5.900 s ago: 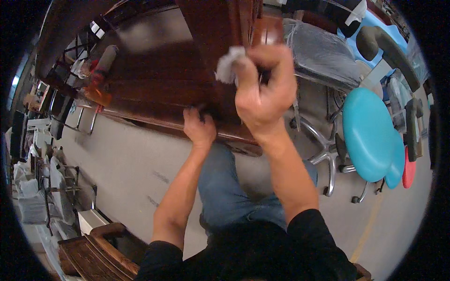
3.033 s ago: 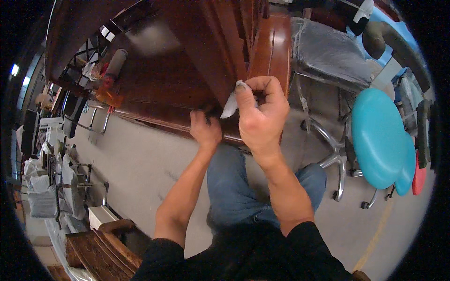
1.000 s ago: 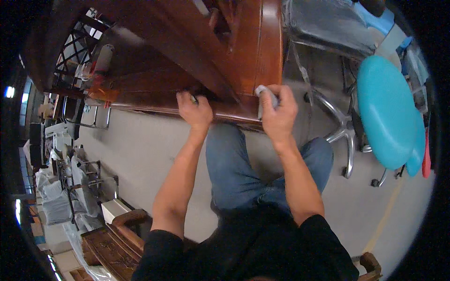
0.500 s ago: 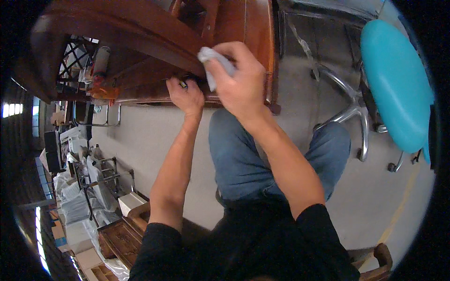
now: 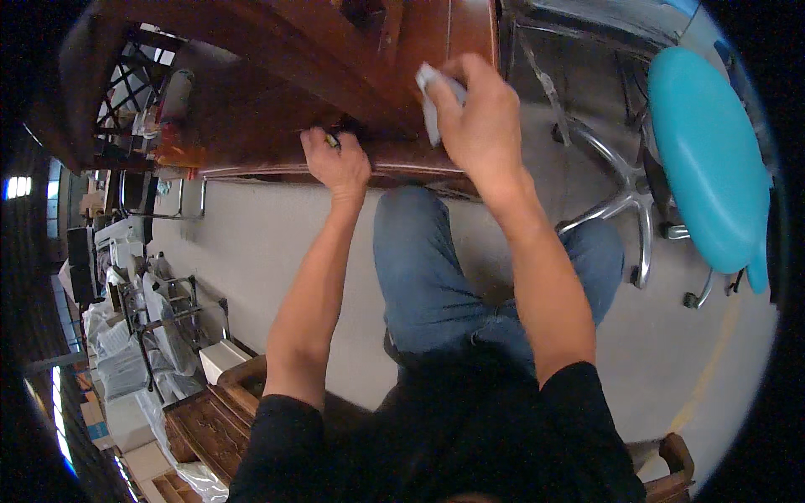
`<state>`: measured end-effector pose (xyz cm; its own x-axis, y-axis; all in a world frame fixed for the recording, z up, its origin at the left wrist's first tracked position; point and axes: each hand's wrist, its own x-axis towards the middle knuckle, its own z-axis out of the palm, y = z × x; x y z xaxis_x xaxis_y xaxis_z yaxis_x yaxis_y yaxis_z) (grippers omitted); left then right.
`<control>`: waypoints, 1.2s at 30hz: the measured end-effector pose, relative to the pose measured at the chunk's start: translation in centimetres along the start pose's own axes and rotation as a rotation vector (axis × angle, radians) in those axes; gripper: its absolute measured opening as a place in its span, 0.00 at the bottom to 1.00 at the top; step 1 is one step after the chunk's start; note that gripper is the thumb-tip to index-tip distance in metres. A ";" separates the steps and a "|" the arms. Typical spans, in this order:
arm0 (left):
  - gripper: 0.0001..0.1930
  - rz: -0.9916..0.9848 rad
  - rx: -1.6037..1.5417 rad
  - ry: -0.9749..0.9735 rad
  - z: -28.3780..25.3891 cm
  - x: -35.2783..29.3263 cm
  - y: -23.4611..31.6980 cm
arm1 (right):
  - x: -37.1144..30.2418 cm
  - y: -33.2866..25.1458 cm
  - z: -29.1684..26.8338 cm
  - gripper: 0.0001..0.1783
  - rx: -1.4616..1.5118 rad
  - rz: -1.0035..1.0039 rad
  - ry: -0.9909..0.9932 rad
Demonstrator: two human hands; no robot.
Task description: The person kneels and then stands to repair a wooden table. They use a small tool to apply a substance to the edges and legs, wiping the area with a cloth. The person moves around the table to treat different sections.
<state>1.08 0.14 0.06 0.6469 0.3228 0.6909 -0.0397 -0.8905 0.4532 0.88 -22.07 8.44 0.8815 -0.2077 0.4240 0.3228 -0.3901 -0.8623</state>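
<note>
A dark reddish-brown varnished wooden piece of furniture stands before me. My right hand is closed around a folded white cloth, held over the furniture's right part near its front edge; whether the cloth touches the wood I cannot tell. At the front edge, left of centre, my left hand has its fingers curled around a small dark object with a yellow-green patch. Most of that object is hidden by the fingers.
To the right stands a swivel chair with a turquoise back and a chrome base. Carved wooden furniture is behind me at the lower left. Plastic-wrapped items are stacked farther left. An orange-red object sits at the furniture's left end.
My right hand has moved right and slightly away from me with the white cloth. My left hand has stayed almost in place. The view has shifted slightly.
</note>
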 end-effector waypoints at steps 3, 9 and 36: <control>0.08 -0.023 -0.029 -0.021 0.7 -0.5 -0.4 | 0.9 1.1 2.6 0.10 0.165 -0.005 -0.057; 0.10 -0.044 0.014 -0.004 0.7 0.1 -0.3 | 0.2 3.8 0.3 0.10 -0.389 -0.115 -0.381; 0.14 -0.166 -0.037 -0.093 0.0 -0.8 0.4 | -2.7 1.9 -0.1 0.14 -0.130 0.140 -0.420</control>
<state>0.51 -0.51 -0.32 0.7145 0.4320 0.5503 0.0468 -0.8143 0.5785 -0.95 -22.37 5.68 0.9855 0.1048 0.1335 0.1682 -0.4988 -0.8502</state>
